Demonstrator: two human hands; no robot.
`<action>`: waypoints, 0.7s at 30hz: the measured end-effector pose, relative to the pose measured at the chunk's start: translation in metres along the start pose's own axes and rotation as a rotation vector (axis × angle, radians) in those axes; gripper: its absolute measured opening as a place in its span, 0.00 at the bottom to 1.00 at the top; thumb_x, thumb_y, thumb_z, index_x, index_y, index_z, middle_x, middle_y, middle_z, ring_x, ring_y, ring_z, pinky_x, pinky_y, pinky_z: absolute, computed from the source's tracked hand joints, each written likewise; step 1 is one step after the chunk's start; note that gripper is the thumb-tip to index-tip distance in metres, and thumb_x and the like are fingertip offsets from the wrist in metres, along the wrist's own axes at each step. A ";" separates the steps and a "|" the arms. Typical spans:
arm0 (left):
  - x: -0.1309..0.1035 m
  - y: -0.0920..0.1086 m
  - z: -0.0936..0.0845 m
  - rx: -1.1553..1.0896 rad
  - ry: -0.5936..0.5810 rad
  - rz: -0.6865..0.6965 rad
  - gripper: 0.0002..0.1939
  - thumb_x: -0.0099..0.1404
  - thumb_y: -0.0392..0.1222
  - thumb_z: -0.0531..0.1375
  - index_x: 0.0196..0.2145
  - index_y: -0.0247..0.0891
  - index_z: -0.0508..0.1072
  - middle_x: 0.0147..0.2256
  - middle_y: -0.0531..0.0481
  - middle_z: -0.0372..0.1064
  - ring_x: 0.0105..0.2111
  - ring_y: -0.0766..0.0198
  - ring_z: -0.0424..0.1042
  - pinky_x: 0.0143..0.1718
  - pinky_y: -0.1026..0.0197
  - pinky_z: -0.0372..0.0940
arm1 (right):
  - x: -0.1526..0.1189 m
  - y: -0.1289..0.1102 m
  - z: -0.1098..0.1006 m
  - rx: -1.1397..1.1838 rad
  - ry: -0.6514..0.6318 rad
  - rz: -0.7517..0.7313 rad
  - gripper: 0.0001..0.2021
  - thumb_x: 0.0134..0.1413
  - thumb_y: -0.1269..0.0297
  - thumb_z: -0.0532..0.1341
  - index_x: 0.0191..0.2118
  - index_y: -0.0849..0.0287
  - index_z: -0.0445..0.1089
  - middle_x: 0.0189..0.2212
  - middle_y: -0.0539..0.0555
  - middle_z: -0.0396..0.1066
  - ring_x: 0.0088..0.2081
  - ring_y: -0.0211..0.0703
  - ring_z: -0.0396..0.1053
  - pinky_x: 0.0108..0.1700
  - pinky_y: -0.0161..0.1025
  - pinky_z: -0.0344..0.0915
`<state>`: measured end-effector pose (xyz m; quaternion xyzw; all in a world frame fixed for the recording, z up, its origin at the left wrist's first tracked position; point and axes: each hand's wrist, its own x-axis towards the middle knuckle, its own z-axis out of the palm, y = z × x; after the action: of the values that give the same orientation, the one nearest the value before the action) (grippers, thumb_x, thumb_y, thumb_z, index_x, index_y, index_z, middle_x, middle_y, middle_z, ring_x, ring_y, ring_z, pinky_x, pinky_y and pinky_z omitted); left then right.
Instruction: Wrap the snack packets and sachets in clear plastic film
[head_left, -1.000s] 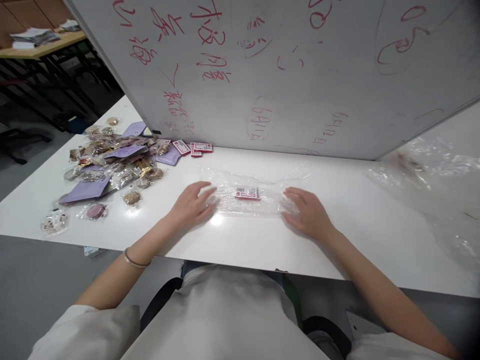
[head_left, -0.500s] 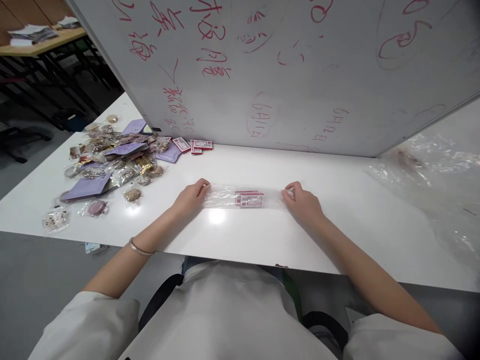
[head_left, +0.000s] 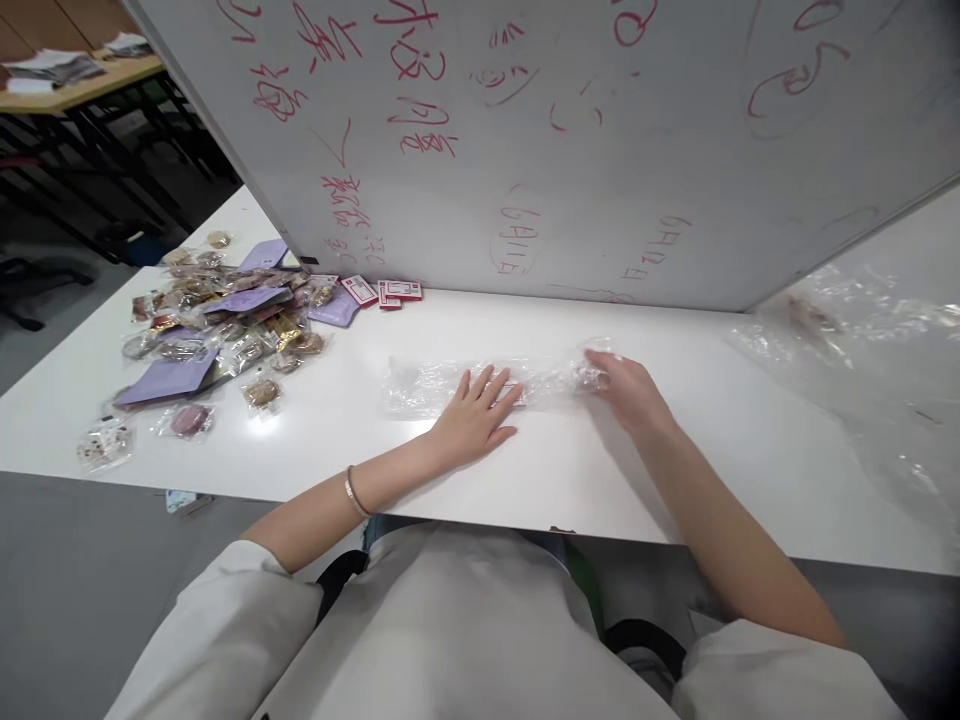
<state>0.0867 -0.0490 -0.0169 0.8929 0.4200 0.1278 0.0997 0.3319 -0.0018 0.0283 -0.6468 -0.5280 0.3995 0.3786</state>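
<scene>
A strip of clear plastic wrap [head_left: 420,388] lies across the white table [head_left: 450,475] in front of me. Under my left hand [head_left: 480,415], which rests flat with its fingers spread, is a small red-and-white box [head_left: 514,394], mostly covered by the fingers. My right hand [head_left: 611,382] pinches the crumpled right end of the wrap. At the left, the loose end of the wrap lies unheld on the tabletop.
A pile of wrapped snacks and purple pouches [head_left: 172,376] covers the left of the table. Several red-and-white boxes [head_left: 400,290] sit at the foot of the whiteboard [head_left: 465,200]. A large heap of clear plastic [head_left: 862,370] lies at the right.
My left hand has let go of the wrap's left end and moved right, onto the box. My right hand still holds the other end, now bunched up and slightly further right.
</scene>
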 end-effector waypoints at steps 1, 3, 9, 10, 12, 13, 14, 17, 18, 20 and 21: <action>0.003 -0.001 0.001 -0.016 -0.010 -0.012 0.32 0.72 0.56 0.50 0.68 0.41 0.50 0.70 0.37 0.42 0.70 0.39 0.36 0.66 0.32 0.36 | -0.004 -0.004 0.014 0.123 0.045 -0.041 0.21 0.54 0.41 0.55 0.35 0.56 0.68 0.35 0.57 0.74 0.38 0.48 0.75 0.36 0.42 0.72; 0.006 -0.006 -0.002 -0.074 -0.032 0.006 0.32 0.71 0.54 0.51 0.67 0.39 0.52 0.69 0.35 0.45 0.70 0.39 0.38 0.66 0.32 0.38 | -0.014 -0.010 0.043 0.180 0.027 -0.168 0.21 0.59 0.43 0.51 0.41 0.56 0.67 0.42 0.58 0.74 0.45 0.49 0.74 0.45 0.45 0.72; -0.039 -0.026 -0.046 -0.183 0.155 -0.134 0.17 0.67 0.43 0.53 0.51 0.34 0.69 0.55 0.32 0.65 0.60 0.43 0.60 0.60 0.36 0.58 | -0.035 -0.005 0.103 -0.491 -0.339 -0.824 0.27 0.64 0.53 0.53 0.65 0.59 0.56 0.64 0.62 0.59 0.67 0.55 0.53 0.68 0.57 0.49; -0.052 -0.026 -0.054 -0.209 0.214 -0.260 0.15 0.68 0.43 0.52 0.47 0.34 0.71 0.51 0.33 0.68 0.56 0.44 0.65 0.56 0.37 0.62 | -0.035 -0.003 0.107 -0.598 -0.358 -0.844 0.30 0.65 0.52 0.52 0.67 0.59 0.53 0.66 0.63 0.57 0.68 0.56 0.51 0.68 0.58 0.47; -0.077 -0.025 -0.068 -0.421 0.239 -0.564 0.15 0.69 0.46 0.51 0.40 0.35 0.73 0.40 0.37 0.72 0.44 0.48 0.73 0.47 0.40 0.69 | -0.036 -0.001 0.112 -0.767 -0.365 -0.856 0.34 0.64 0.46 0.52 0.69 0.58 0.52 0.68 0.63 0.51 0.70 0.63 0.45 0.68 0.61 0.44; -0.087 -0.023 -0.072 -0.625 0.175 -0.687 0.16 0.70 0.48 0.50 0.39 0.35 0.73 0.38 0.39 0.73 0.39 0.50 0.75 0.42 0.42 0.72 | -0.036 -0.002 0.114 -0.826 -0.368 -0.858 0.35 0.63 0.43 0.52 0.69 0.56 0.52 0.69 0.63 0.49 0.70 0.66 0.42 0.68 0.63 0.43; -0.094 -0.020 -0.074 -0.858 0.094 -0.778 0.17 0.70 0.49 0.51 0.40 0.35 0.73 0.37 0.39 0.74 0.36 0.51 0.76 0.40 0.43 0.73 | -0.037 -0.003 0.115 -0.866 -0.366 -0.853 0.36 0.62 0.40 0.52 0.70 0.53 0.52 0.70 0.62 0.47 0.70 0.69 0.41 0.67 0.66 0.42; -0.097 -0.012 -0.071 -1.437 -0.013 -0.849 0.17 0.70 0.47 0.53 0.49 0.33 0.71 0.49 0.35 0.74 0.45 0.50 0.77 0.49 0.46 0.73 | -0.039 -0.008 0.116 -0.922 -0.368 -0.814 0.37 0.59 0.36 0.52 0.69 0.48 0.53 0.71 0.61 0.44 0.69 0.77 0.40 0.64 0.72 0.41; -0.093 -0.010 -0.068 -1.518 0.044 -0.844 0.18 0.70 0.46 0.53 0.52 0.33 0.69 0.53 0.34 0.72 0.51 0.50 0.74 0.54 0.47 0.70 | -0.041 -0.009 0.116 -0.929 -0.376 -0.802 0.37 0.59 0.35 0.52 0.69 0.47 0.53 0.71 0.61 0.43 0.69 0.79 0.39 0.63 0.73 0.41; -0.082 -0.008 -0.061 -1.521 0.193 -0.834 0.19 0.71 0.46 0.53 0.55 0.33 0.67 0.59 0.33 0.66 0.58 0.51 0.68 0.60 0.48 0.65 | -0.043 -0.011 0.116 -0.935 -0.397 -0.784 0.37 0.59 0.35 0.51 0.69 0.46 0.54 0.71 0.61 0.41 0.68 0.80 0.38 0.63 0.74 0.40; -0.074 -0.009 -0.058 -1.473 0.252 -0.827 0.21 0.71 0.46 0.53 0.57 0.35 0.65 0.62 0.34 0.62 0.60 0.50 0.66 0.61 0.47 0.64 | -0.043 -0.012 0.116 -0.933 -0.407 -0.776 0.37 0.60 0.35 0.51 0.69 0.46 0.54 0.72 0.61 0.40 0.69 0.81 0.37 0.63 0.74 0.40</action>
<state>0.0167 -0.0970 0.0247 0.3545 0.5299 0.4200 0.6459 0.2154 -0.0349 -0.0016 -0.4167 -0.9034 0.0764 0.0666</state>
